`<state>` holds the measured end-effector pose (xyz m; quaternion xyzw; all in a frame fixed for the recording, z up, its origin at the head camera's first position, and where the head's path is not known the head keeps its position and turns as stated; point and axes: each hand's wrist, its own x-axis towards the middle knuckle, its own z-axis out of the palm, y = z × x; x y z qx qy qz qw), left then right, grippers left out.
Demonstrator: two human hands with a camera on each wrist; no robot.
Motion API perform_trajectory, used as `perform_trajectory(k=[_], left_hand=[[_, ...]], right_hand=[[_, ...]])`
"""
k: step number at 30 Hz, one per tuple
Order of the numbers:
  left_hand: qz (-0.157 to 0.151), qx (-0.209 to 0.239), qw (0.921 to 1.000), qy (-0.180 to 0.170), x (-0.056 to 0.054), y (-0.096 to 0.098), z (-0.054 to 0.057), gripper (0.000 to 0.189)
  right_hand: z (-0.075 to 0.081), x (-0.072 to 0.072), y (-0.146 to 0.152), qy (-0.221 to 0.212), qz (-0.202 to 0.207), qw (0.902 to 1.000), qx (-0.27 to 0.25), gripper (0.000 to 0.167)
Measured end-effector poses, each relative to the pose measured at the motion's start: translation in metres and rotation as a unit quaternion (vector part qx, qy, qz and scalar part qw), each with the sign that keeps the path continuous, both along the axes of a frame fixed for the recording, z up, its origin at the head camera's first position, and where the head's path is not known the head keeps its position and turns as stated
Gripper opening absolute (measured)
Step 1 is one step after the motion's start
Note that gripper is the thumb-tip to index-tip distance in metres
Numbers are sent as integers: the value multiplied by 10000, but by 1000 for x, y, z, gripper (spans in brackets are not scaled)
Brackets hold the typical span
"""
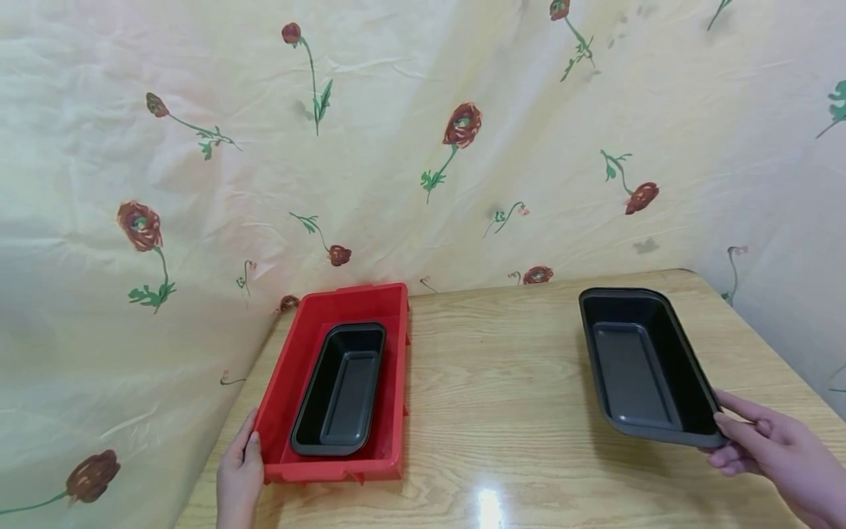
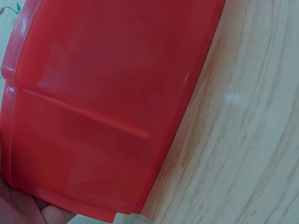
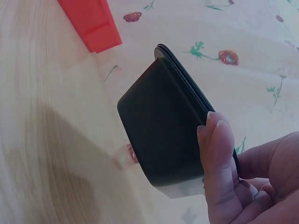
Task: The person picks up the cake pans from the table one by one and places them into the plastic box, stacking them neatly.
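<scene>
At the left of the head view, a red plastic tray [image 1: 399, 389] rests on the table with a black loaf pan [image 1: 349, 397] lying inside it. My left hand [image 1: 241, 470] grips the tray's near left corner, its thumb at the rim. In the left wrist view the tray's outer wall [image 2: 103, 112] fills much of the picture. On the right, my right hand [image 1: 769, 441] pinches a second black loaf pan [image 1: 631, 367] by its near right corner. That pan is held above the table, tilted, and looks to have nothing in it. A double line runs along its rim in the right wrist view.
Both pans and the tray are over a light wood-grain table [image 1: 496, 367]. A cream cloth [image 1: 383, 162] with a red flower print hangs behind the table and along its sides. The held pan casts a shadow on the wood.
</scene>
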<state>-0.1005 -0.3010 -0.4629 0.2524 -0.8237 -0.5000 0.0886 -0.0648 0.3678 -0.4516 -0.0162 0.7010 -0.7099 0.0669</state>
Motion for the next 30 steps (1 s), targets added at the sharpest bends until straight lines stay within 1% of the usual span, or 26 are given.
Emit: perform_trajectory(k=[3, 8, 13, 16, 19, 22, 24, 26, 29, 30], left_hand=[[11, -10, 10000, -9, 0, 0, -1, 52], [14, -4, 10000, -9, 0, 0, -1, 53], [24, -18, 10000, 18, 0, 0, -1, 52], [56, -10, 10000, 26, 0, 0, -1, 52], [69, 10, 10000, 31, 0, 0, -1, 52], [-7, -48, 10000, 41, 0, -1, -1, 52], [-62, -87, 9999, 37, 1, -1, -2, 52], [-105, -130, 9999, 36, 1, -2, -2, 52], [-117, -110, 9999, 23, 0, -2, -2, 52], [-114, -100, 9999, 21, 0, -2, -2, 52]], right_hand=[[2, -1, -2, -53, 28, 9998, 209, 61], [4, -3, -8, 215, 254, 9994, 74, 63], [9, -4, -15, 285, 363, 9981, 415, 63], [10, -5, -19, 342, 447, 9975, 436, 64], [12, -6, -22, 284, 494, 9973, 473, 62], [15, -6, -25, 118, 515, 9968, 594, 59], [16, -7, -27, 153, 573, 9961, 652, 59], [17, -8, -30, 187, 630, 9958, 644, 60], [16, -9, -33, 380, 761, 9951, 512, 63], [16, -10, -34, 379, 794, 9952, 437, 63]])
